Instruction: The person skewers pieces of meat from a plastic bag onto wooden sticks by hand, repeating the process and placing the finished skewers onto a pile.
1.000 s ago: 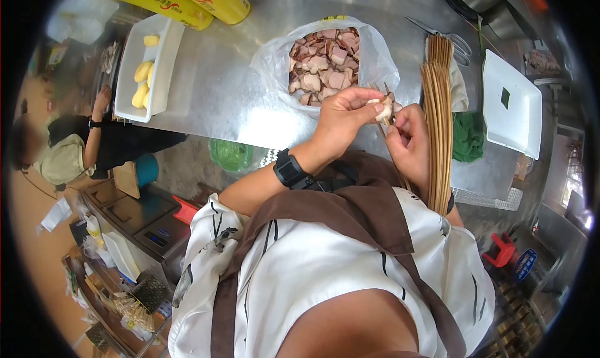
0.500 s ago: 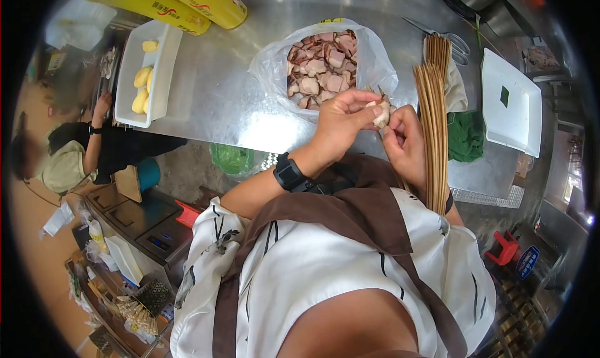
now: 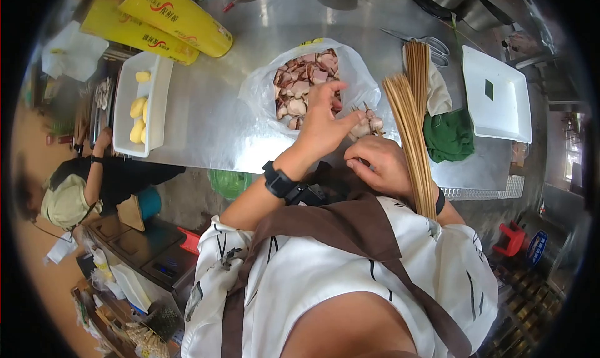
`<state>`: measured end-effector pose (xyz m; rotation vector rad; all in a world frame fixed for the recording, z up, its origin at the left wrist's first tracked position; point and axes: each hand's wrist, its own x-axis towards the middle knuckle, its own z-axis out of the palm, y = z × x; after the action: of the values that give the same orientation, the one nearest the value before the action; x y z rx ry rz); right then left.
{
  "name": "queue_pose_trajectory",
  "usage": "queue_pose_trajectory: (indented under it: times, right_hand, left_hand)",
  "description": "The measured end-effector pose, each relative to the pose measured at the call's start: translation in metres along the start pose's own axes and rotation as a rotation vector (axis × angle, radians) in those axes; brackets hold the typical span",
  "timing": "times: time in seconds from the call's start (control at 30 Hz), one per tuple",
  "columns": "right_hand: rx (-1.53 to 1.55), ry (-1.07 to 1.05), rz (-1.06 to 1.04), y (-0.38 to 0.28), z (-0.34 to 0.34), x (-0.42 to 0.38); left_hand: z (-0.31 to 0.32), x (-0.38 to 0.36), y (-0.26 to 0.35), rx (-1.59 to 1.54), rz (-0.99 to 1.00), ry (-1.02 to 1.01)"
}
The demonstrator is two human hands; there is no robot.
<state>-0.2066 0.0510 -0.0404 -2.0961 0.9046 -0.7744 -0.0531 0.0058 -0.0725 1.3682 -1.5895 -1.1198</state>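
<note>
My left hand (image 3: 320,124) is over the near right side of a clear plastic bag (image 3: 359,77). Its fingers are spread, with the fingertips over the sliced, pinkish meat pieces (image 3: 297,86) inside. Close to its thumb, several pieces of skewered meat (image 3: 367,127) with thin stick ends showing lie by the bag. Just on the near side of them is my right hand (image 3: 380,164), its fingers curled and the thumb pressed in; what it holds, if anything, is hidden. A long bundle of bamboo skewers (image 3: 407,120) runs along my right forearm.
On the left stand a white bin (image 3: 159,117) with peeled potatoes (image 3: 137,108) and yellow cling-film rolls (image 3: 187,20). To the right are scissors (image 3: 437,49), more skewers (image 3: 417,61), a green cloth (image 3: 449,136) and a white tray (image 3: 500,102). Another person (image 3: 75,183) works at far left.
My left hand has let go of a meat piece and moved left over the bag, fingers spreading. My right hand has turned, knuckles up, fingers curled. The view has shifted slightly.
</note>
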Motion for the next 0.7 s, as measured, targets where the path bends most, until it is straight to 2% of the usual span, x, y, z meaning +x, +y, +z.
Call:
queue_pose_trajectory:
  times: [0.03,0.1,0.13,0.17,0.23,0.37,0.47,0.57,0.7]
  right_hand:
    - [0.004,-0.005,0.013,0.0,-0.001,0.0]
    - [0.001,-0.017,0.027,-0.002,0.001,-0.001]
    - [-0.004,-0.015,0.041,-0.001,0.003,-0.002]
    - [-0.009,-0.014,0.054,-0.001,0.004,-0.001]
    - [-0.014,-0.017,0.05,-0.004,0.004,-0.001]
    - [-0.014,-0.033,0.066,-0.003,0.002,-0.003]
    - [-0.008,-0.024,0.113,-0.004,0.004,-0.004]
    - [-0.011,-0.018,0.09,-0.003,0.007,-0.003]
    - [-0.003,-0.026,0.099,-0.005,0.006,-0.003]
  left_hand:
    - [-0.005,0.004,0.011,-0.002,0.009,-0.004]
    - [-0.01,0.008,0.029,-0.319,0.076,-0.198]
    - [-0.009,0.01,0.042,-0.557,-0.015,-0.309]
    - [-0.008,0.011,0.047,-0.562,-0.007,-0.303]
    - [-0.007,0.014,0.054,-0.756,-0.222,-0.37]
    - [-0.005,0.013,0.054,-0.718,-0.261,-0.375]
    - [-0.002,0.008,0.05,-0.704,-0.185,-0.382]
    - [0.003,0.007,0.052,-0.838,-0.222,-0.278]
    - [0.003,0.007,0.046,-0.9,-0.236,-0.366]
